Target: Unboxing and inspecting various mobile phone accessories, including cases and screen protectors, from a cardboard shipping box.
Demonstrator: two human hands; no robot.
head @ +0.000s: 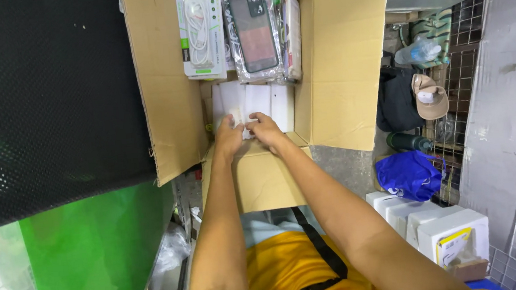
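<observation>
A: Hands?
B: Left hand (227, 135) and right hand (264, 128) were both inside the open cardboard box (344, 61), fingers on a small white box (237, 116) among a row of white boxes (270, 103).
A: Anything above them?
B: A packaged white cable (200, 31) and a bagged dark phone case (253, 30). White foam boxes (442, 225) and a blue bag (409, 174) sat to the right.

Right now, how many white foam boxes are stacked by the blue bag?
4, in a row beside the blue bag: first, second, third, and the nearest, holding a yellow-and-white item. More may be hidden below the frame.
</observation>
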